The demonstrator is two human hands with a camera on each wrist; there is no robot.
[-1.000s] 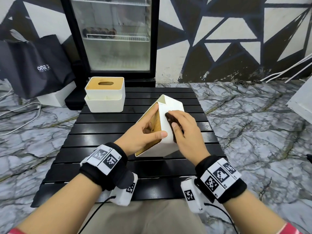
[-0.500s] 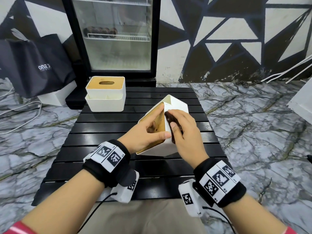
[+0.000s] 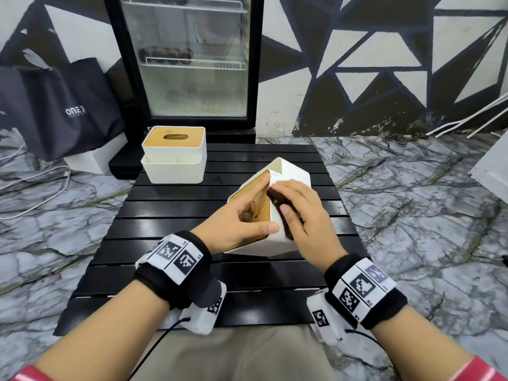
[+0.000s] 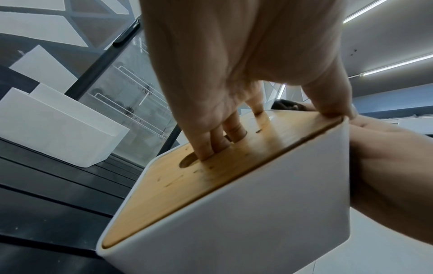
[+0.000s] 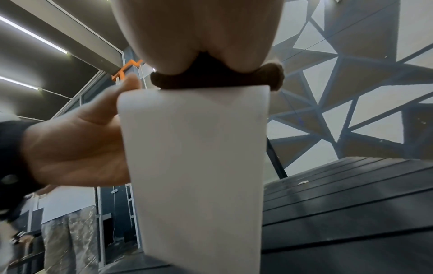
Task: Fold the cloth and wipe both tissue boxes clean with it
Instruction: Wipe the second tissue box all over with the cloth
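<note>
White tissue box (image 3: 291, 171) tilted, brown cloth (image 3: 277, 200) against it, second box (image 3: 174, 156) upright

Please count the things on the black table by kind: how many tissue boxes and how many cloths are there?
Tissue boxes: 2, one tilted box held by the left hand, one upright box at the far left of the table.
Cloths: 1, a dark cloth under the right hand.
Total: 3.

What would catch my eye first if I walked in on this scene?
Probably the tilted white tissue box in the middle of the black slatted table: the left hand steadies it, fingers hooked into its wooden lid's slot, while the right hand presses a dark brown cloth against its side. A second tissue box stands upright at the table's far left corner.
</note>
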